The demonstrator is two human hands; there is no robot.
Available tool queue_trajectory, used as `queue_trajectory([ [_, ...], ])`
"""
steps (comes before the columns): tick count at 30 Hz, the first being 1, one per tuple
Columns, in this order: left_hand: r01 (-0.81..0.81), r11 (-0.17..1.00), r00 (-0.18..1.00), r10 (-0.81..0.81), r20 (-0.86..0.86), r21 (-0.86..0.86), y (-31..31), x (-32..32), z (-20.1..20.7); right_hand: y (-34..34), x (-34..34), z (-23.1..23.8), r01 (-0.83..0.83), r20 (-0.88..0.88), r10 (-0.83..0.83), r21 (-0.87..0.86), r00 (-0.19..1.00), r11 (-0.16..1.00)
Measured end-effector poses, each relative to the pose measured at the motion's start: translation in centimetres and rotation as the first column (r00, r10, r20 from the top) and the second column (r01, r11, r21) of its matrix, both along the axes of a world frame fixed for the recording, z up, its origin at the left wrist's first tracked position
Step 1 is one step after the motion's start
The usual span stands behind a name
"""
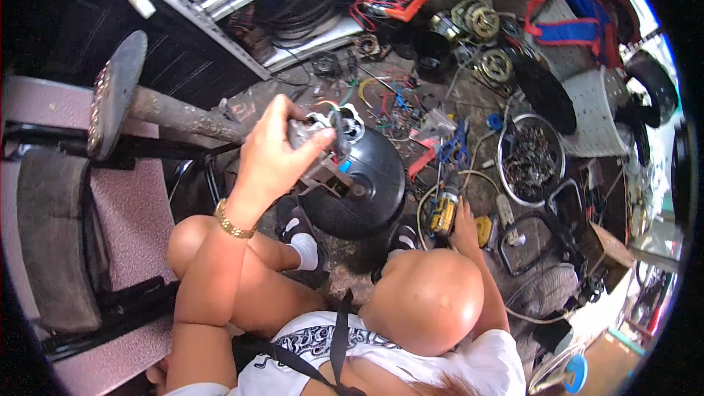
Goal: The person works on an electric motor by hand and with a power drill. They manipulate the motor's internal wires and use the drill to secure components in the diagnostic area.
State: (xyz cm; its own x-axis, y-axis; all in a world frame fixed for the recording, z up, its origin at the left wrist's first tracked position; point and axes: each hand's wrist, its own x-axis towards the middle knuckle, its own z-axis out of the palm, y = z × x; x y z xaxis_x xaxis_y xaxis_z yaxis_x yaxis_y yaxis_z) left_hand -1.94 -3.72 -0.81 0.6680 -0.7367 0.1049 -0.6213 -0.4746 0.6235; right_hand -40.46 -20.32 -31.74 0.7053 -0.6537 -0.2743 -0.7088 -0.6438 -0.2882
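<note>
Assembly (339, 150) of grey metal, boxy, w/ a pale ring-like end & a small bright-blue bit, is up in the left grip (275, 150), thumb & curled fingers closed round its left side. Below that grip: round, domed, glossy black base (374, 194), btwn the feet; can't tell if the assembly touches it. Right grip (463, 229) is low by the yellow-and-black cordless drill (444, 213), fingers along its side; can't tell if they wrap it. Yellow block (484, 231), prob. a batt., is just right of that grip; blue-handled hand tool (456, 148) farther off, beyond it.

Handling: assembly looks stiff, prob. heavy for its size, maybe slick if oily; pale end prob. the fragile bit. Best hold: solid metal body, approx. where the left grip has it, off the pale end. Drill prob. weighty too; take by its handle.
</note>
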Motion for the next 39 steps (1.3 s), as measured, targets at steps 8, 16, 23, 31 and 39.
queue_trajectory([
  [8,-0.020,0.998,1.000,0.021,-0.022,0.052,0.3,-0.3,0.5,-1.5,0.8,5.3,0.179,0.456,-0.304,0.297,0.837,0.938],
  [16,-0.014,0.999,1.000,0.015,-0.010,0.043,0.5,-0.2,0.1,-5.6,4.4,18.7,-0.083,0.213,-0.857,0.977,0.470,0.197],
  [23,0.057,0.998,0.998,-0.057,-0.006,-0.019,0.7,0.0,0.1,-6.9,11.6,24.1,-0.447,0.399,-0.653,0.889,0.644,0.102],
  [31,0.081,0.996,0.997,-0.082,-0.014,-0.036,1.0,0.2,0.2,-6.7,13.9,23.1,-0.459,0.373,-0.593,0.888,0.714,0.007],
  [39,0.083,0.996,0.996,-0.083,-0.009,-0.020,0.9,0.2,0.2,-7.2,13.7,22.6,-0.441,0.356,-0.557,0.898,0.751,-0.021],
])
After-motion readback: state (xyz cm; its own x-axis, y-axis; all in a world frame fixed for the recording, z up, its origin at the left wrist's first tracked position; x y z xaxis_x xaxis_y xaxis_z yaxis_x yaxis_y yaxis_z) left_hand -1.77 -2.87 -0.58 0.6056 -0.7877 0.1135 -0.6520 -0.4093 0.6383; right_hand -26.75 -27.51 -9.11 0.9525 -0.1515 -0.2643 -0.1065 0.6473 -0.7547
